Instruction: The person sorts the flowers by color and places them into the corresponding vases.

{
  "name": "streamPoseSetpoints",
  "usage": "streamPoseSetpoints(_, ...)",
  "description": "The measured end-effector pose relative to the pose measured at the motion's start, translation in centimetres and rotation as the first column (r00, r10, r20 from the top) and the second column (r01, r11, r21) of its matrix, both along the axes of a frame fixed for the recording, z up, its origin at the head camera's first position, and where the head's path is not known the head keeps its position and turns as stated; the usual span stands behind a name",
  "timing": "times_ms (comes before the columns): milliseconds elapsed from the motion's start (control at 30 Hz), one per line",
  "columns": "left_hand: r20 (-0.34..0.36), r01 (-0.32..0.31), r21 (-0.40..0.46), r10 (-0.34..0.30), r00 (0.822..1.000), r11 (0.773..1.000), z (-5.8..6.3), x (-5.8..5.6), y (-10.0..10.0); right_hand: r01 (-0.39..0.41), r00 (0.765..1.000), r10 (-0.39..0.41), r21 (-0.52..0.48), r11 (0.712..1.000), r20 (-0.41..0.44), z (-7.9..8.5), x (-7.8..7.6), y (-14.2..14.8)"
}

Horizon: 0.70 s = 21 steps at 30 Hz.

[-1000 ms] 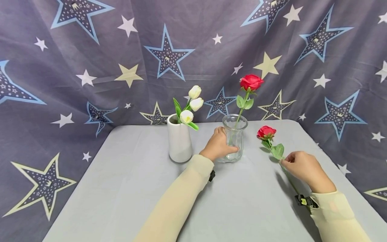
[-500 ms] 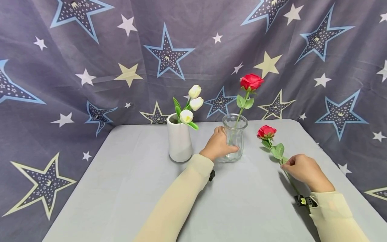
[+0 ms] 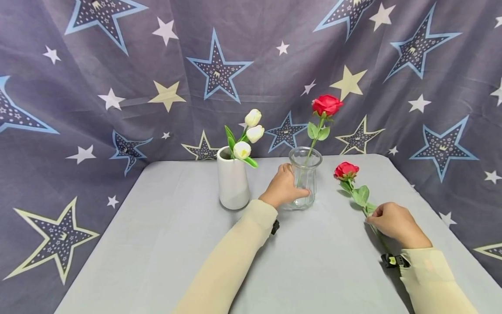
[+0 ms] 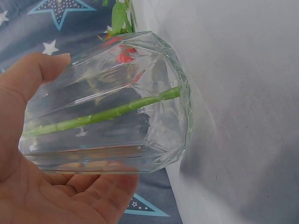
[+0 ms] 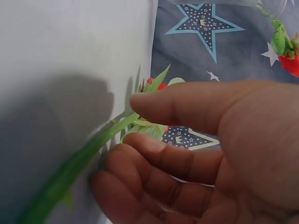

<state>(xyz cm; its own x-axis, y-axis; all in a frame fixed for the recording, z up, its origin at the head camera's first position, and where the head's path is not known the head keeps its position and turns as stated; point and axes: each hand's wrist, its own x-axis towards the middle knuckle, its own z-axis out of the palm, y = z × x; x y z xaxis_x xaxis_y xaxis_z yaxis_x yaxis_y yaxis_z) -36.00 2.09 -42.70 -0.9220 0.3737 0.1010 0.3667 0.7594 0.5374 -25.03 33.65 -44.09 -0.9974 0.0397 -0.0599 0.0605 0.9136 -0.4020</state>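
Observation:
A clear glass vase (image 3: pixel 307 179) stands toward the back of the table, with a red rose (image 3: pixel 327 105) upright in it. My left hand (image 3: pixel 283 189) grips the vase low on its side; the thumb lies across one face and the fingers curl round the other in the left wrist view. A second red rose (image 3: pixel 346 170) lies on the table at the right. My right hand (image 3: pixel 397 221) is at that rose's stem, below its leaves. In the right wrist view the green stem (image 5: pixel 100 139) runs between the thumb and the curled fingers.
A white vase (image 3: pixel 233 183) with several white tulips (image 3: pixel 242 150) stands left of my left hand. Behind the table (image 3: pixel 188 226) hangs a grey cloth (image 3: pixel 259 39) printed with stars. A black wrist strap (image 3: pixel 395 261) sits close over the lying stem.
My right hand has slid a little down the stem toward me, while the lying rose's bloom has stayed in place. My left hand and the glass vase have not visibly moved.

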Motion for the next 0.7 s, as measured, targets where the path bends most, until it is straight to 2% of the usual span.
streamPoseSetpoints(700, -0.012, 0.008, -0.016, -0.008, 1.0, 1.0, 0.1, 0.1, -0.1, 0.011, 0.999, -0.01, 0.013, 1.0, -0.047, -1.4, -0.3, 0.1)
